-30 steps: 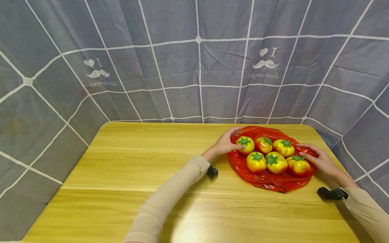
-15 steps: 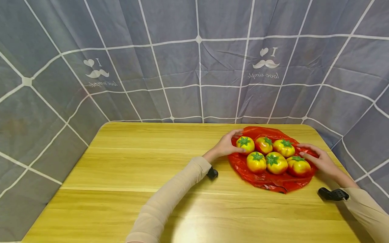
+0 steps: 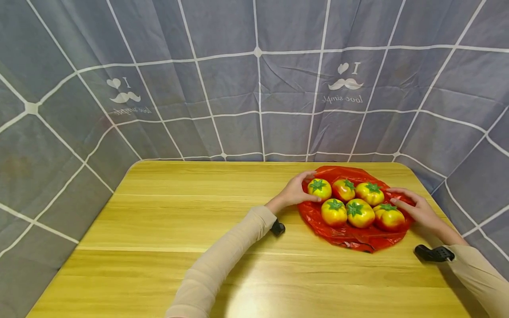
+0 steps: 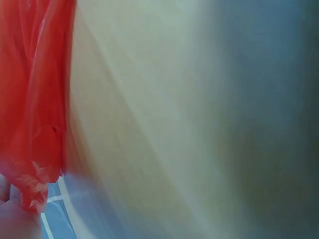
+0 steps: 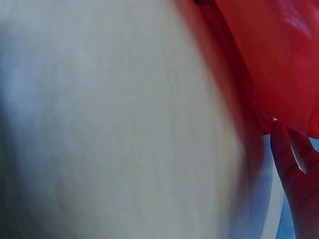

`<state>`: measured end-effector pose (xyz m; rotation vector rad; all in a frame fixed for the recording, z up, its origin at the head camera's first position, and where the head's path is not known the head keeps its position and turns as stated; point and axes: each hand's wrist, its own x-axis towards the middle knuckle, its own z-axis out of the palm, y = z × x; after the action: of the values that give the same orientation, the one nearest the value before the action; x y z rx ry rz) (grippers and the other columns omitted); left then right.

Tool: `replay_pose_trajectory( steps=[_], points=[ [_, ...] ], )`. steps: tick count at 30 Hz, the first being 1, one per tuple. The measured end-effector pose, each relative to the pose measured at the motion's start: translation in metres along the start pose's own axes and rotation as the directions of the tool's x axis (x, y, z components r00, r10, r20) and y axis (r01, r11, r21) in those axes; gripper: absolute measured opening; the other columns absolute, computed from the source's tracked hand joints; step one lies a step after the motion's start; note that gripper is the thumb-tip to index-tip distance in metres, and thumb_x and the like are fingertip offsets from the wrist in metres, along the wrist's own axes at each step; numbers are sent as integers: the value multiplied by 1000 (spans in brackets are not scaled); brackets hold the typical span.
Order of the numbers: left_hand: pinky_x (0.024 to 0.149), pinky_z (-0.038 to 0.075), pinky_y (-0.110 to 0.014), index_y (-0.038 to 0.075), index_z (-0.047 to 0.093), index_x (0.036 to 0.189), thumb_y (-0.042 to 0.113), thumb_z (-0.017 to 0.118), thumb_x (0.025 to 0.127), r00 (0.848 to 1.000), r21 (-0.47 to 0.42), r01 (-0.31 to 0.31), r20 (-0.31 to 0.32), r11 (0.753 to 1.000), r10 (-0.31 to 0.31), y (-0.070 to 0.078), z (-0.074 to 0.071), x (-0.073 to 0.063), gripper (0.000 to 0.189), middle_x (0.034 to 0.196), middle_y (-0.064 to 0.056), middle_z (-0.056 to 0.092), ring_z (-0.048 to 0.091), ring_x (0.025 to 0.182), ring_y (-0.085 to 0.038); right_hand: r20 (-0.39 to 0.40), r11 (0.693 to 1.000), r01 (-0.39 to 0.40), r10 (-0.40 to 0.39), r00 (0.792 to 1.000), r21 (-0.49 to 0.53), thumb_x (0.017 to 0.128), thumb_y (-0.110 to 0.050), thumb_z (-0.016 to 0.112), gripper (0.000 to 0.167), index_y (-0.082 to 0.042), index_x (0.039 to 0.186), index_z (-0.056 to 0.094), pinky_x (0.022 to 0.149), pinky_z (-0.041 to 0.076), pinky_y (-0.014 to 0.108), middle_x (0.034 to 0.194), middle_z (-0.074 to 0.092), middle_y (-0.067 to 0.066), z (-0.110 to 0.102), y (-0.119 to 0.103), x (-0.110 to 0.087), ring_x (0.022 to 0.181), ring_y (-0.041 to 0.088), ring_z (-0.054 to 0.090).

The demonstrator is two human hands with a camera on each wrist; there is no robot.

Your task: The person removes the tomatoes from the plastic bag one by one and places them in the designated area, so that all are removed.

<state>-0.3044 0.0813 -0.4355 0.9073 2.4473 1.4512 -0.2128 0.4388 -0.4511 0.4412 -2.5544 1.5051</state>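
Several shiny yellow-and-red tomatoes (image 3: 360, 213) with green star-shaped tops lie in two rows on a spread red plastic bag (image 3: 338, 238). At the bag's left edge is my left hand (image 3: 293, 191), thumb and fingers spread apart around the side of the leftmost tomato (image 3: 320, 189). My right hand (image 3: 421, 213) rests at the right edge, fingers extended beside the rightmost tomato (image 3: 389, 217). The left wrist view has the bag (image 4: 35, 89) with part of the hand at the lower left. In the right wrist view, fingertips touch the bag (image 5: 279, 64); no tomatoes show there.
The bag lies on the right part of a light wooden table (image 3: 159, 229) with rounded far corners. Behind and beside it hangs a grey curtain (image 3: 230, 88) with white grid lines. Dark wrist devices sit on the left wrist (image 3: 277, 227) and the right wrist (image 3: 435, 254).
My left hand has shifted slightly towards me, its thumb sliding from the leftmost tomato's front to just below it. The right hand and the tomatoes stay about where they were.
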Motion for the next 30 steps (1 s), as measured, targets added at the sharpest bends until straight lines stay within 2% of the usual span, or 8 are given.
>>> replay_pose_trajectory(
  steps=[8, 13, 20, 25, 30],
  points=[
    [103, 42, -24, 3, 44, 140, 14, 83, 72, 999, -9, 39, 3, 999, -39, 1, 0, 2, 79, 135, -14, 55, 53, 121, -25, 16, 999, 0, -1, 1000, 48, 94, 4, 52, 35, -7, 126, 58, 80, 44, 3, 112, 60, -29, -1, 0, 1, 98, -14, 56],
    [101, 43, -23, 3, 44, 141, 12, 83, 72, 997, -22, 80, 23, 997, -79, 1, 0, 3, 80, 135, -14, 55, 53, 120, -25, 11, 999, 29, -30, 999, 22, 94, 5, 51, 32, -4, 124, 59, 81, 41, 2, 113, 59, -30, -1, -2, 0, 100, -14, 54],
    [99, 44, -22, 4, 45, 140, 11, 83, 72, 991, -29, 115, 67, 993, -112, 1, -2, 4, 79, 135, -14, 54, 54, 117, -23, 14, 1000, 19, -19, 1000, 15, 94, 4, 52, 32, -4, 124, 59, 82, 40, 1, 113, 59, -31, -1, -1, 0, 100, -16, 53],
    [100, 44, -21, 4, 45, 140, 9, 83, 71, 989, -31, 125, 90, 992, -121, -1, -3, 4, 79, 136, -13, 54, 54, 118, -22, 14, 1000, 17, -17, 1000, 4, 94, 4, 52, 32, -3, 124, 58, 82, 39, 0, 114, 58, -32, 0, -1, 1, 101, -16, 52],
    [104, 41, -23, 1, 44, 141, 10, 83, 73, 985, 9, 127, 113, 992, -127, -2, -4, 4, 79, 134, -14, 57, 55, 120, -23, 14, 1000, 11, -12, 1000, 13, 94, 3, 52, 32, -4, 125, 58, 82, 40, 1, 114, 59, -31, 0, 0, 1, 100, -16, 53]
  ],
)
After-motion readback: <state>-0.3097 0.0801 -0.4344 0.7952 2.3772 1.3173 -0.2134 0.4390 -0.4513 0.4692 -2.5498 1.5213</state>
